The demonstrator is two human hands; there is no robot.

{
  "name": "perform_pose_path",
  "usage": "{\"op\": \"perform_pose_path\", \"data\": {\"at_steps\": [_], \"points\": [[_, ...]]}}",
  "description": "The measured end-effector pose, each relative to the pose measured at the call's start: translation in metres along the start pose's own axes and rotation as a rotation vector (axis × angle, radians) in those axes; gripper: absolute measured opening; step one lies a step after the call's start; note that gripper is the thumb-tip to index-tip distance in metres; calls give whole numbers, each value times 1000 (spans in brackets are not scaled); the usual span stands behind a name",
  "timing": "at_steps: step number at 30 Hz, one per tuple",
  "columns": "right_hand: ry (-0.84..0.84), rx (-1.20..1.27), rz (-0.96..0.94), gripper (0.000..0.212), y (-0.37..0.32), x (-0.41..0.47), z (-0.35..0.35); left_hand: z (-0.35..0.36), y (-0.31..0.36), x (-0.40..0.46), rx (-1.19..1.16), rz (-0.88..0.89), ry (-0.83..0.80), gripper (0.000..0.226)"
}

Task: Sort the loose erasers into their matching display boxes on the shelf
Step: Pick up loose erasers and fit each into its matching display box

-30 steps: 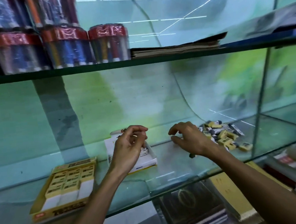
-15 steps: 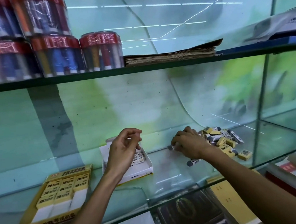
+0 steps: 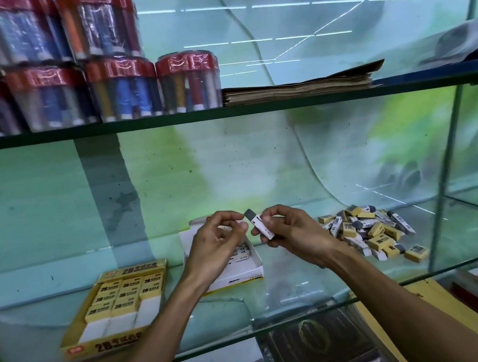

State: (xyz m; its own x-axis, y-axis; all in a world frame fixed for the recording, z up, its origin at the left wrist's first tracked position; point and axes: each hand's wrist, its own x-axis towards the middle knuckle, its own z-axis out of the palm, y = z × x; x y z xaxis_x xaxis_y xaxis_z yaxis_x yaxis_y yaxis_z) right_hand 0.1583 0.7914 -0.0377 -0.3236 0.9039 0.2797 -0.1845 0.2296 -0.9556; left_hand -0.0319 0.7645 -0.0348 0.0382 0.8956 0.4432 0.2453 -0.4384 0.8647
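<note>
My right hand (image 3: 292, 228) holds a grey-tipped eraser in a white sleeve (image 3: 259, 226) above the glass shelf (image 3: 300, 280). My left hand (image 3: 214, 241) hovers just left of it, fingers curled, its fingertips close to the eraser's grey end. Under my left hand sits a white display box (image 3: 240, 271) with a few white-sleeved erasers inside. A yellow display box (image 3: 118, 303) of yellow-sleeved erasers lies at the left. A pile of loose yellow and white-sleeved erasers (image 3: 368, 231) lies at the right.
The upper glass shelf carries wrapped tubs of pens (image 3: 106, 88) and a stack of brown paper (image 3: 299, 87). A glass divider (image 3: 442, 181) stands right of the pile. Notebooks and books (image 3: 314, 340) lie on the level below.
My right hand left the pile and came up to the middle with a white-sleeved eraser in it. My left hand rose slightly toward it.
</note>
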Motion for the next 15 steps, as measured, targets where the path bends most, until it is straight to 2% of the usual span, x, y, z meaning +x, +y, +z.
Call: {"op": "perform_pose_path", "data": {"at_steps": [5, 10, 15], "points": [[-41, -13, -40, 7, 0, 0, 18, -1, 4, -6, 23, 0, -5, 8], [18, -225, -53, 13, 2, 2, 24, -17, 10, -8, -157, -71, 72, 9], [35, -354, -67, 9, 8, 8, 28, -37, 14, -9, -112, -44, 97, 10]]}}
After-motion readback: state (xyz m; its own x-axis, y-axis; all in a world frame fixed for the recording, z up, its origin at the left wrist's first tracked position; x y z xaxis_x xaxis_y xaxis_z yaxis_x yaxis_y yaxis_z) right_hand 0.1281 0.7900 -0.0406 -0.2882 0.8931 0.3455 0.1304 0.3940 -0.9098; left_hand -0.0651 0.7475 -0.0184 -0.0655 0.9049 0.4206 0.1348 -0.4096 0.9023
